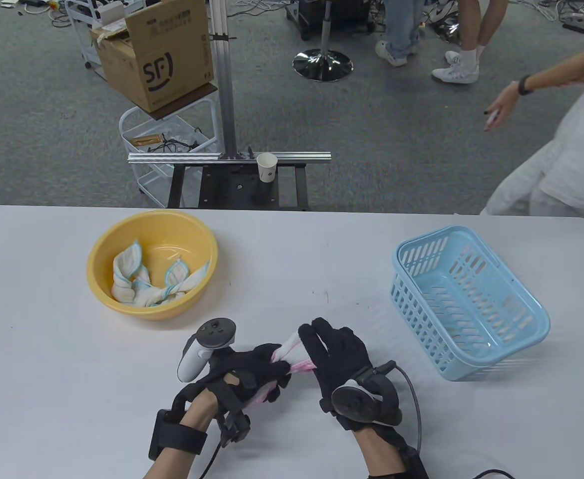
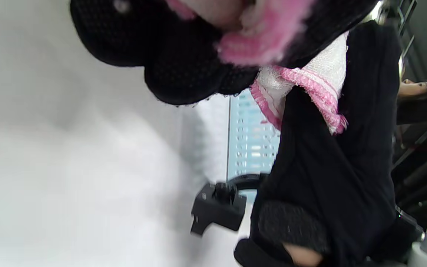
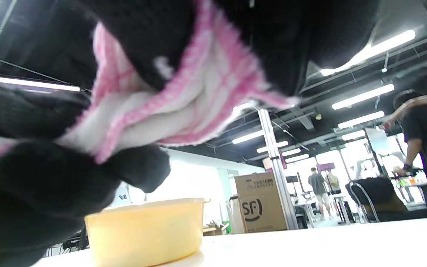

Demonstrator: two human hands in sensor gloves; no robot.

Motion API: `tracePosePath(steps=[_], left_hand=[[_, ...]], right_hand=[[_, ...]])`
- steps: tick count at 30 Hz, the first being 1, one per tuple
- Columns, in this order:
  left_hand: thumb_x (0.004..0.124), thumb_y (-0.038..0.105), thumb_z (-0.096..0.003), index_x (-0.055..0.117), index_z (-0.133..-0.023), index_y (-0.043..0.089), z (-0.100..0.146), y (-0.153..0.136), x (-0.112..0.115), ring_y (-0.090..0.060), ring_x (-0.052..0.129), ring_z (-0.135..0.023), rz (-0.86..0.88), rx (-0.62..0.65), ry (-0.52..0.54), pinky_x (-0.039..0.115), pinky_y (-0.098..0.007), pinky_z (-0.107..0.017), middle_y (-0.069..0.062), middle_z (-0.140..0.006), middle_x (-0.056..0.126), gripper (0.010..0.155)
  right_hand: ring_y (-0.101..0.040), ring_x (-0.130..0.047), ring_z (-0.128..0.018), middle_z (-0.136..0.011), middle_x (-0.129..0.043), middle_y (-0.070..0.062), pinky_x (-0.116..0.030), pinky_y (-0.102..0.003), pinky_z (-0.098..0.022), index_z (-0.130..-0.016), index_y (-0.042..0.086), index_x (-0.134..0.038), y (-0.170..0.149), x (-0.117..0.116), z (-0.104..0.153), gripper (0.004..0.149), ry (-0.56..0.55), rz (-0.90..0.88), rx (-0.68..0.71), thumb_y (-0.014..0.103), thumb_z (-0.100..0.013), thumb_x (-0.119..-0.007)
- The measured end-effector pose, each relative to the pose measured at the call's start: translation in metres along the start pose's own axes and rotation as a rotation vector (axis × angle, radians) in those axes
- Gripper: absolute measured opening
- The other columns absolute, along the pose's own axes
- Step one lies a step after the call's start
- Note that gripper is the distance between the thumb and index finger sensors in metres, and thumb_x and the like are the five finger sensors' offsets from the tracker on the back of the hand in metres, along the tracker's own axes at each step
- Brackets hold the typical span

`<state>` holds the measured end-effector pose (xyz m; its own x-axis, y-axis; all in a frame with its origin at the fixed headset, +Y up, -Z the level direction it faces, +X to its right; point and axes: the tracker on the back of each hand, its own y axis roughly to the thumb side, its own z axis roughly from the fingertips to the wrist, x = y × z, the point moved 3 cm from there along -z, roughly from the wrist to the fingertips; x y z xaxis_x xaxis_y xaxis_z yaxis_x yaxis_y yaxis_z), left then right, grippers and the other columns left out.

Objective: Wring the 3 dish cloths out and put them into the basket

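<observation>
A pink-edged white dish cloth [image 1: 292,355] is bunched between both hands near the table's front middle. My left hand [image 1: 252,366] grips its lower left end and my right hand [image 1: 334,352] grips its upper right end. The same pink cloth [image 2: 306,81] shows close up in the left wrist view, and again, as the pink cloth [image 3: 184,96], in the right wrist view. Two blue-edged white cloths [image 1: 147,284] lie twisted in the yellow bowl [image 1: 103,244] at the left. The light blue basket [image 1: 536,304] stands at the right with nothing in it.
A paper cup [image 1: 267,167] sits on a black stand behind the table. A person in white [image 1: 561,164] stands beyond the back right corner, arm stretched out. A cardboard box [image 1: 162,50] sits on a wire cart at the back left.
</observation>
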<state>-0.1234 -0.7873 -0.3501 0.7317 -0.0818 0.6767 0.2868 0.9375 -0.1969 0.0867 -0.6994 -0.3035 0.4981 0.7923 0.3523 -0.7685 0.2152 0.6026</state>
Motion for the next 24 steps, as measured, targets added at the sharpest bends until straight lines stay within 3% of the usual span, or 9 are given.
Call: tracePosePath(steps=[5, 8, 10, 14, 18, 24], left_hand=[[0.075, 0.051, -0.0537, 0.066, -0.101, 0.019, 0.009, -0.011, -0.020, -0.011, 0.099, -0.039, 0.213, 0.050, 0.088, 0.085, -0.038, -0.039, 0.005, -0.075, 0.090, 0.059], [0.073, 0.054, -0.0540, 0.067, -0.100, 0.017, 0.008, -0.014, -0.018, -0.010, 0.099, -0.035, 0.412, 0.103, -0.004, 0.085, -0.037, -0.036, 0.006, -0.070, 0.092, 0.059], [0.073, 0.056, -0.0539, 0.069, -0.098, 0.016, 0.005, -0.014, -0.011, -0.009, 0.098, -0.030, 0.501, 0.124, -0.058, 0.085, -0.036, -0.032, 0.007, -0.066, 0.094, 0.060], [0.073, 0.058, -0.0534, 0.075, -0.094, 0.014, -0.003, -0.007, 0.015, -0.008, 0.098, -0.022, 0.529, 0.110, -0.251, 0.086, -0.036, -0.026, 0.007, -0.058, 0.097, 0.061], [0.071, 0.061, -0.0528, 0.077, -0.092, 0.012, -0.007, 0.005, 0.039, -0.008, 0.097, -0.017, 0.425, 0.093, -0.397, 0.086, -0.036, -0.022, 0.007, -0.053, 0.099, 0.063], [0.075, 0.067, -0.0467, 0.075, -0.095, 0.012, -0.008, 0.012, 0.050, -0.009, 0.096, -0.017, 0.289, 0.058, -0.422, 0.085, -0.036, -0.022, 0.007, -0.053, 0.099, 0.073]], right_hand=[[-0.044, -0.082, -0.084, -0.103, -0.067, -0.019, -0.064, -0.064, -0.065, -0.103, 0.020, -0.062, -0.005, 0.002, 0.002, 0.058, -0.024, -0.042, -0.032, 0.035, -0.051, -0.083], [-0.047, -0.066, -0.096, -0.111, -0.050, -0.018, -0.056, -0.068, -0.068, -0.108, 0.024, -0.046, -0.001, -0.010, 0.003, 0.071, 0.064, -0.019, -0.010, 0.040, -0.051, -0.084], [-0.050, -0.048, -0.102, -0.116, -0.028, -0.015, -0.047, -0.070, -0.070, -0.108, 0.027, -0.025, 0.003, -0.019, 0.003, 0.085, 0.125, 0.010, -0.002, 0.046, -0.051, -0.083], [-0.049, -0.027, -0.105, -0.114, -0.002, -0.006, -0.036, -0.070, -0.072, -0.100, 0.038, 0.000, 0.010, -0.023, 0.001, 0.099, 0.123, 0.065, 0.048, 0.051, -0.049, -0.084], [-0.048, -0.029, -0.104, -0.113, -0.005, -0.006, -0.038, -0.069, -0.072, -0.101, 0.039, -0.003, 0.013, -0.015, 0.001, 0.098, 0.062, 0.121, 0.086, 0.050, -0.048, -0.085], [-0.045, -0.055, -0.099, -0.113, -0.038, -0.009, -0.054, -0.065, -0.069, -0.103, 0.028, -0.044, 0.015, 0.001, 0.001, 0.068, -0.076, 0.098, 0.130, 0.034, -0.050, -0.086]])
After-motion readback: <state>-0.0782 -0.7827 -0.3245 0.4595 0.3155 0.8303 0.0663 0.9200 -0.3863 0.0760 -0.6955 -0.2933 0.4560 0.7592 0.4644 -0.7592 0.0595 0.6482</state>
